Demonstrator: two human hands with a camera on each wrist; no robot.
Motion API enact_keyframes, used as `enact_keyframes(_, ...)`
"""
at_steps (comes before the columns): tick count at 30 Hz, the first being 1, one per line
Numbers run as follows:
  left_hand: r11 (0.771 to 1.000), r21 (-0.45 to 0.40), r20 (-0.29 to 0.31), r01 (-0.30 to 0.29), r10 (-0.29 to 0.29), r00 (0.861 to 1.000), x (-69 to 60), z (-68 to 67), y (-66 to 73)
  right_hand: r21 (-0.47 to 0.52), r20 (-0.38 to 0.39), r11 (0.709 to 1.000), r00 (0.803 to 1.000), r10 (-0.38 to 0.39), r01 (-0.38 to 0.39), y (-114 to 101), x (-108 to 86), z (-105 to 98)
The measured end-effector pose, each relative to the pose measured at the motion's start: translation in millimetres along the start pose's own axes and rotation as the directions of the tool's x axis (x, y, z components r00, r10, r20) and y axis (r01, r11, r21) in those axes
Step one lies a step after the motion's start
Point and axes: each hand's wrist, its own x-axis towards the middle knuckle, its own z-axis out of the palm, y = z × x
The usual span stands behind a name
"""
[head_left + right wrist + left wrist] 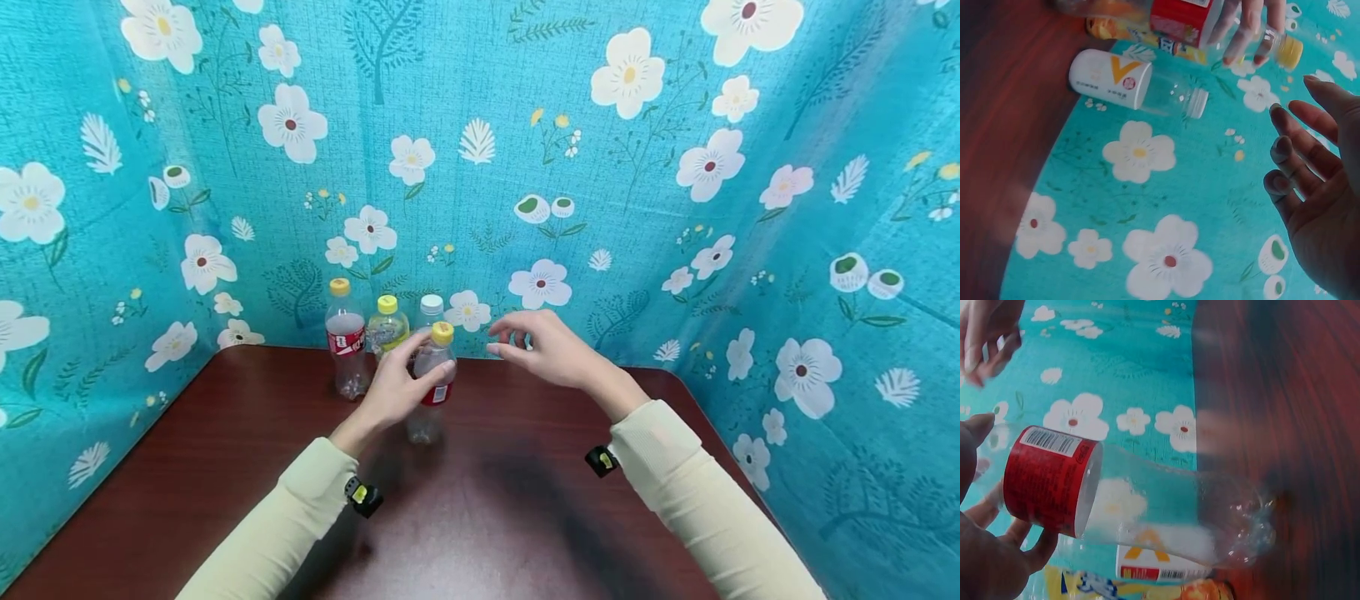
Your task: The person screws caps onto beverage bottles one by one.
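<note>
My left hand (393,385) grips a clear plastic bottle (425,428) around its upper part, with the thumb on one side and the fingers on the other. This bottle has a yellow cap and a red label (1050,481), and looks empty. Whether its base touches the table cannot be told. To the right, my right hand (551,350) hovers with fingers loosely bent, holding nothing. Behind the gripped bottle stand a white-capped bottle (1113,78) with a white label and a yellow-capped bottle (387,327), both partly hidden.
At the left of the group stands another bottle (347,337) with an orange cap and red label. All are on a dark red-brown table (225,467). A turquoise flowered curtain (480,225) rises behind the table and along both sides.
</note>
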Motion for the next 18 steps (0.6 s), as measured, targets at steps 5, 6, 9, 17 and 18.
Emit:
enact_keyframes(5,0.998,0.026,-0.077,0.062,-0.059,0.995,3.6,-6.4,-5.7,0.013,-0.006,0.998,0.998,0.067,-0.067,17,-16.9,7)
enact_keyframes(6,0.997,0.028,-0.088,0.078,-0.075,0.993,4.5,-7.0,-6.5,0.017,-0.005,0.997,0.997,0.079,-0.079,20,-20.2,9)
enact_keyframes(9,0.993,0.039,-0.126,0.112,-0.106,0.986,7.0,-8.0,-9.8,0.047,0.004,0.992,0.994,0.113,-0.114,28,-29.4,15)
enact_keyframes(17,0.988,0.069,-0.202,0.138,-0.122,0.972,11.6,-9.9,-12.9,0.057,-0.019,0.99,0.991,0.129,-0.128,39,-48.5,23)
enact_keyframes(18,0.987,0.074,-0.208,0.139,-0.121,0.971,11.5,-10.3,-12.8,0.039,-0.029,0.991,0.991,0.133,-0.132,40,-51.0,23)
